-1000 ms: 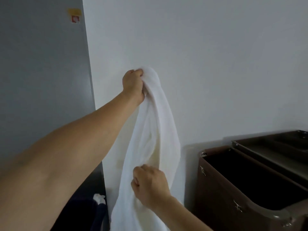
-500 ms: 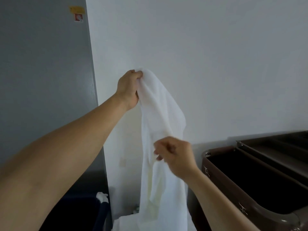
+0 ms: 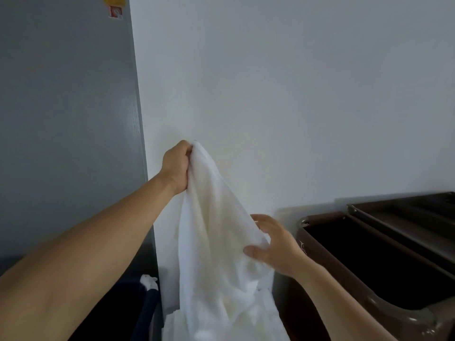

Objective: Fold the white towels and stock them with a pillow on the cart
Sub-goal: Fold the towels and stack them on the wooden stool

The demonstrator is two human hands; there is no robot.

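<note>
A white towel hangs unfolded in front of the white wall. My left hand grips its top corner at arm's length. Lower and to the right, my right hand pinches the towel's right edge between thumb and fingers. The towel's lower part drops out of view at the bottom. The brown cart stands at the right, with a dark open bin and a tray top. No pillow shows.
A grey door or panel with a small red sticker fills the left side. A dark blue bin edge with a scrap of white cloth sits at the bottom left, close to the towel.
My left hand has dropped lower with the towel. My right hand slid right along the edge and now pinches it out toward the cart.
</note>
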